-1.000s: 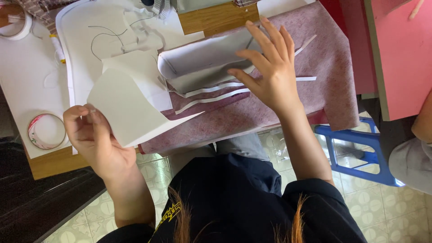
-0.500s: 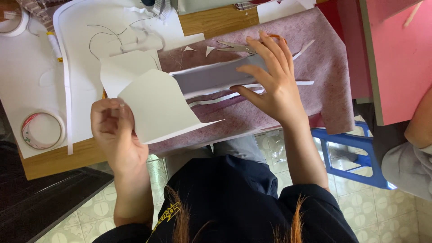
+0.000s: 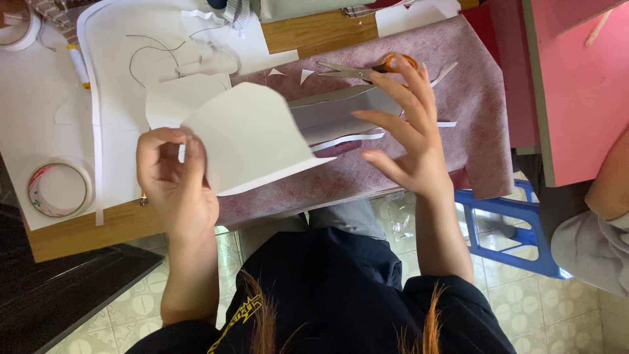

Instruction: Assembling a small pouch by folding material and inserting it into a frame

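Observation:
My left hand (image 3: 173, 174) pinches a cut white paper shape (image 3: 252, 134) with a curved top, holding it up over the table edge. A second white piece (image 3: 173, 98) shows behind it. My right hand (image 3: 406, 134) hovers with fingers spread above the mauve fabric sheet (image 3: 458, 98), holding nothing, close to thin white paper strips (image 3: 347, 139) and a grey cut piece (image 3: 334, 115). Scissors with orange handles (image 3: 367, 69) lie on the fabric just beyond my right fingertips.
A roll of tape (image 3: 57, 190) lies at the left on white paper (image 3: 39, 111). The wooden table edge (image 3: 85, 233) runs below it. A blue plastic stool (image 3: 504, 226) stands on the tiled floor. Another person's arm (image 3: 612, 177) and a pink panel (image 3: 576, 78) are at right.
My left hand has carried the white paper shape rightward and up. My right hand has lifted off the fabric, uncovering the scissors and the grey piece.

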